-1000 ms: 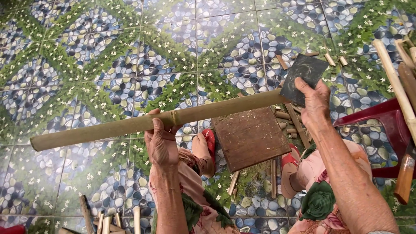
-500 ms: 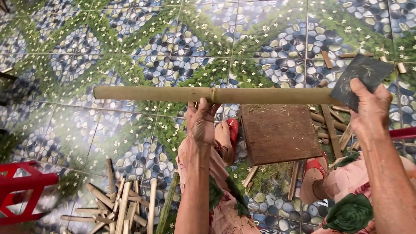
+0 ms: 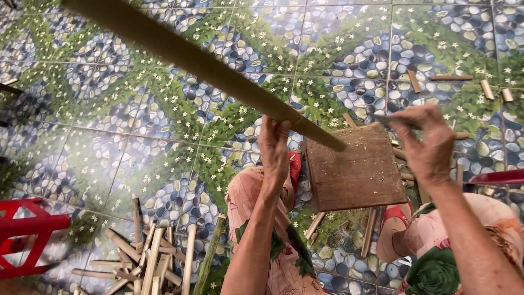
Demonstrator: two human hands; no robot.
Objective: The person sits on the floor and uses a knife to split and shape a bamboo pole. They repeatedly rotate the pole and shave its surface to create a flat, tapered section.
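floor (image 3: 164, 164): pebble-print tiles | on it: wood block (image 3: 357, 172), bamboo offcuts (image 3: 147, 257) (piled), red stool (image 3: 24, 235)

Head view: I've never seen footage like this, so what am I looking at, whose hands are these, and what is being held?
There is only one camera, worn on a person's head and looking down past their knees at a tiled floor with a pebble-and-flower pattern. The left hand grips a long bamboo pole that slants up to the upper left, its near end over a square wooden block on the floor. The right hand holds a dark flat blade, seen almost edge-on. Cut bamboo pieces lie heaped at lower left beside a red plastic stool; more offcuts are scattered at upper right.
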